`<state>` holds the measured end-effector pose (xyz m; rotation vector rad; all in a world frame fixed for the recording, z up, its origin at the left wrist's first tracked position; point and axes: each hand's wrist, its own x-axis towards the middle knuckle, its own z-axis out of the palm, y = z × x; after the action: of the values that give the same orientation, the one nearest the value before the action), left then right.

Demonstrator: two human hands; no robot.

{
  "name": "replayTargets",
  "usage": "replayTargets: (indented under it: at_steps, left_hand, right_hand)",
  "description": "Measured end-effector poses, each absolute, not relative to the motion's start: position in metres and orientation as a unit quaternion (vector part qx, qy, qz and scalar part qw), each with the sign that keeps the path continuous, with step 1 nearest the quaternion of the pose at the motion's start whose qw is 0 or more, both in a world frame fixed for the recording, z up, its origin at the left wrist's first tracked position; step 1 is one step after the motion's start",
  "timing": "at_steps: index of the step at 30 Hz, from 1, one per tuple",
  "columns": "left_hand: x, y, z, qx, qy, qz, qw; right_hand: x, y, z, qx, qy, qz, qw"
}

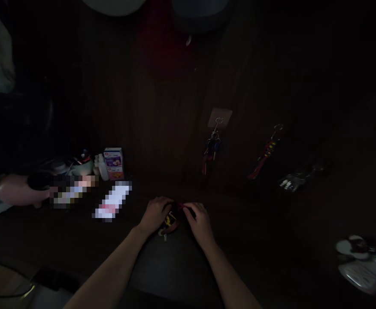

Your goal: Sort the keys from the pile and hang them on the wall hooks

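In the dim head view, my right hand [201,218] is closed in a pinch on a thin red cord [180,205]. The cord stretches towards my left hand [156,213], whose fingers are curled; what its fingertips grip is too dark to make out. Close under the left thumb lies a small dark thing with yellow marks and a reddish-brown edge [171,224]; its kind is unclear. A small pale tag or metal end [165,236] sticks out at its lower side. Both hands are low over the dark table surface [162,266].
Left of my hands lie a blurred-out bright phone-like rectangle [113,201], small boxes [114,164], white bottles [102,166] and a pink hair dryer [22,189]. On the back wall hang keys [212,146] and a braided cord [269,148]. Metallic and pale items [362,262] are at right.
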<state>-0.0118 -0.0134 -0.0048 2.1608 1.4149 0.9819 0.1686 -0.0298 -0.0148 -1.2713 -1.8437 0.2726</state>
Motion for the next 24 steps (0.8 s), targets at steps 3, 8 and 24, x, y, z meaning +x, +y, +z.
replayTargets:
  at_steps: [3, 8, 24]
  left_hand:
    - [-0.011, -0.014, -0.003, 0.776, 0.484, 0.350, 0.204]
    - [-0.006, -0.017, -0.001, 0.756, 0.457, 0.390, 0.258]
    - [-0.005, -0.018, 0.019, 0.523, 0.459, 0.519, 0.497]
  right_hand:
    - [0.171, -0.029, -0.016, -0.508, -0.709, 0.147, 0.467]
    - [0.173, -0.027, -0.018, -0.519, -0.664, 0.199, 0.500]
    - [0.176, -0.022, -0.014, -0.547, -0.657, 0.150, 0.497]
